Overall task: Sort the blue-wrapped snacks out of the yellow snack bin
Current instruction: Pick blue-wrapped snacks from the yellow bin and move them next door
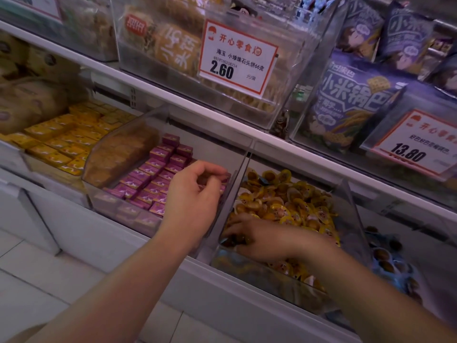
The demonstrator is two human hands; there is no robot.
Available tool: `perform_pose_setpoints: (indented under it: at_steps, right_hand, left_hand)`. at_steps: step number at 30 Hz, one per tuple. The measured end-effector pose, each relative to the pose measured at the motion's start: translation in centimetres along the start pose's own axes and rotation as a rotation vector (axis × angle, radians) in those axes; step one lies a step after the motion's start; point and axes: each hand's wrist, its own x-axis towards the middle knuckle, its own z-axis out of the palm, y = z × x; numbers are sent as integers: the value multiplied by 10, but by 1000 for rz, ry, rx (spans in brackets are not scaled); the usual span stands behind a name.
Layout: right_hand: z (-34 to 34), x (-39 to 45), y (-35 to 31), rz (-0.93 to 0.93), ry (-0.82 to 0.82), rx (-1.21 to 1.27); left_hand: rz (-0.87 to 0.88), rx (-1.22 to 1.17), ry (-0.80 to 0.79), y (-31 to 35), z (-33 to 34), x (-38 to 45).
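In yellow snack bin [351, 211], right hand [257, 241] grip touches dark snacks [235, 240].

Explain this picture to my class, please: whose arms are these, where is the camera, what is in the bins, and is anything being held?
There is no machine: a person wears a camera on the head, looking down at their own arms in a shop. The left hand hovers, loosely curled, above the purple boxes; it seems to hold nothing. The right hand reaches into the clear bin of yellow snacks, its fingers among dark pieces; whether it grips one is unclear. A blue wrapper shows at the back. Blue-wrapped snacks fill the next bin.
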Motion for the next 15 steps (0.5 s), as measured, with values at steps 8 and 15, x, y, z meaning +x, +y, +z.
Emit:
perform_pose_setpoints:
  at_steps: [8,15]
  right_hand:
    - [-5,4,13,80,-101,-200]
    - [10,15,7,27,90,-298]
  left_hand:
    - [-43,-1,4,-4,-7,2]
    - [-21,36,-9,-1,-3,0]
